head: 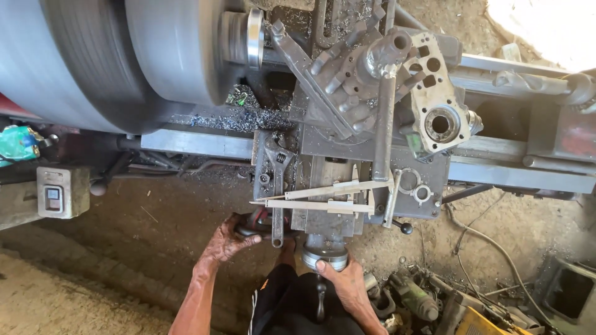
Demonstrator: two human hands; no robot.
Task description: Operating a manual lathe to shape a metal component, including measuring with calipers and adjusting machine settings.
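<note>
Daylit and evenly bright, with no hard shadows on the dirt floor (pixel 124 273). Blown out to white glare at the far right corner (pixel 546 25), where sunlight enters. Smeared with motion blur across the big grey drum (pixel 93 56) at far left. Sharp on the steel calipers (pixel 323 198) and machine parts mid-frame. Slightly bowed toward the edges by the wide lens.

One head-worn camera is looking steeply down, close over the lathe carriage (pixel 347 180). The big spinning chuck (pixel 112 56) is filling the upper left; dirt floor (pixel 74 291) is running along the bottom edge. No second view is sharing the scene.
</note>
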